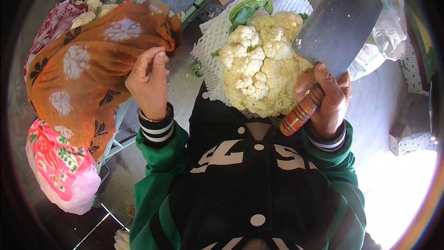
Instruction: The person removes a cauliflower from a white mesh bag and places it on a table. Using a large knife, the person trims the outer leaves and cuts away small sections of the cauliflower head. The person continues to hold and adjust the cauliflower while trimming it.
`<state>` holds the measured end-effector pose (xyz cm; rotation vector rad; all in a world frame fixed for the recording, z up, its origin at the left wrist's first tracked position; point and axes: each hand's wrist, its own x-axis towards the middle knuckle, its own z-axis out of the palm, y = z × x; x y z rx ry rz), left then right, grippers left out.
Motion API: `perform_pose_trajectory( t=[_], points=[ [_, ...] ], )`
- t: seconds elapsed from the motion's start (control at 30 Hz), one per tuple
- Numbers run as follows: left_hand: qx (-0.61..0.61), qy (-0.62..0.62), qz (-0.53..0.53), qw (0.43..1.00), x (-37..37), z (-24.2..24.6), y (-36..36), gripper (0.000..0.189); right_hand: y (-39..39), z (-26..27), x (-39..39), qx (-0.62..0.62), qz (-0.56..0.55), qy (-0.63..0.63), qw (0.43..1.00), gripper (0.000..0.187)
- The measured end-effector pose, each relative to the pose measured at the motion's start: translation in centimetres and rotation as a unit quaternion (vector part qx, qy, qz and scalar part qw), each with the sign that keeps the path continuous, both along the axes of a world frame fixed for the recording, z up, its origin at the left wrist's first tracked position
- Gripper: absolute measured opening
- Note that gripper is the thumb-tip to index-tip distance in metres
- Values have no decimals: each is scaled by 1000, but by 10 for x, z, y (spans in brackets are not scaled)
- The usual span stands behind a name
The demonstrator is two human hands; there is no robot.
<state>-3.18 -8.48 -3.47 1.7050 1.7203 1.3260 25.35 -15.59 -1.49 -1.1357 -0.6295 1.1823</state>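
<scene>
A large cauliflower head (263,66) with a few green leaves rests before me on white foam netting (211,41), over my lap. My right hand (329,100) grips the turned wooden handle of a broad cleaver (340,24), whose dark blade is raised beyond the cauliflower's right side and bears small pale crumbs. My left hand (151,80) is lifted to the left of the cauliflower, its thumb and fingertips close together beside an orange patterned cloth (79,66). Whether it pinches anything small cannot be made out.
At left, the orange cloth lies over a metal-framed table (197,3), near more cauliflower pieces (93,3). A pink floral bundle (62,170) sits at lower left. White woven sacks (385,38) stand at right, near a mosaic-tiled block (412,144). Leaf scraps (197,69) lie on the floor.
</scene>
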Motion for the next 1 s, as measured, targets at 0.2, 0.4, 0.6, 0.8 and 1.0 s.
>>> perform_pose_trajectory(
  t=[0.2,0.4,0.6,0.8,1.0],
  points=[
    [117,140,-215,959,59,24,-14,51,5,-1,-2,0,5,-4,1000,14],
    [117,228,-267,929,114,18,-11,74,6,8,8,-17,25,2,1000,15],
    [94,205,-279,933,108,14,-4,73,-5,17,27,-13,-80,-17,997,18],
    [90,189,-278,938,105,9,-4,72,-4,10,33,-49,-106,-18,993,14],
    [82,168,-282,941,99,4,4,71,1,10,38,-64,-35,-42,997,20]
  ],
)
